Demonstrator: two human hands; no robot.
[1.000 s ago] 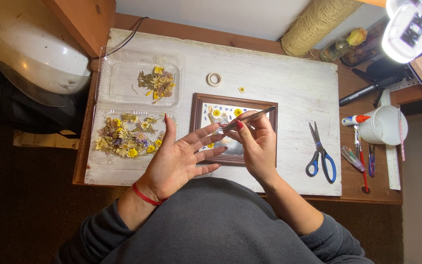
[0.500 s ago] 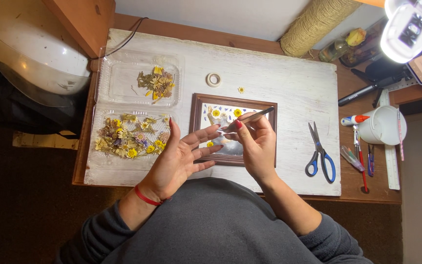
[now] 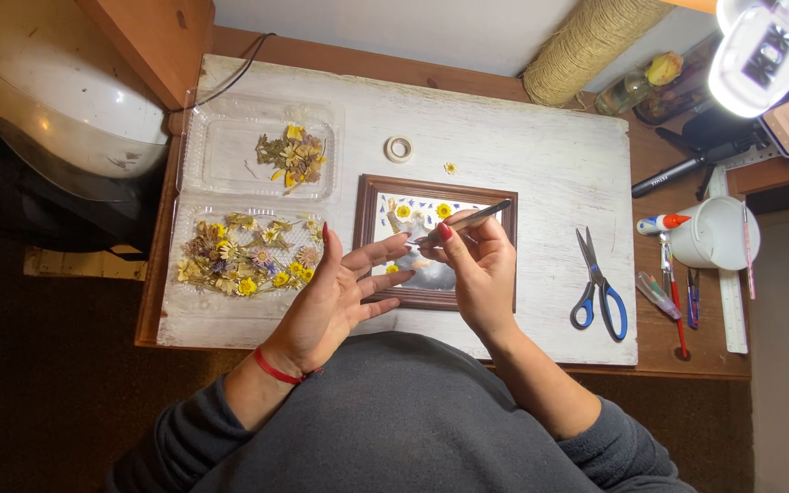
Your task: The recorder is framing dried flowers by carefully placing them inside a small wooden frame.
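Observation:
A small brown picture frame [image 3: 369, 203] with pressed yellow and blue flowers on its glass lies in the middle of a whitewashed board [image 3: 541, 155]. My right hand [image 3: 479, 274] hovers over the frame and grips metal tweezers [image 3: 468, 221], tips pointing left. My left hand [image 3: 335, 297] is spread open just left of the tweezers' tips, fingertips almost touching them, holding nothing I can see. An open clear plastic clamshell [image 3: 230, 151] with dried yellow flowers [image 3: 292, 155] lies left of the frame; its nearer half holds more flowers [image 3: 244, 260].
Blue-handled scissors [image 3: 600, 292] lie right of the frame. A tape ring [image 3: 399, 148] and a loose yellow flower [image 3: 449, 168] sit behind it. A white cup [image 3: 714, 233], glue pen [image 3: 661, 223], pens, twine spool [image 3: 586, 41], bright lamp [image 3: 760, 55] and phone stand right.
Both hands stay over the frame. My left hand's fingers shifted slightly toward the tweezers' tips; nothing else moved.

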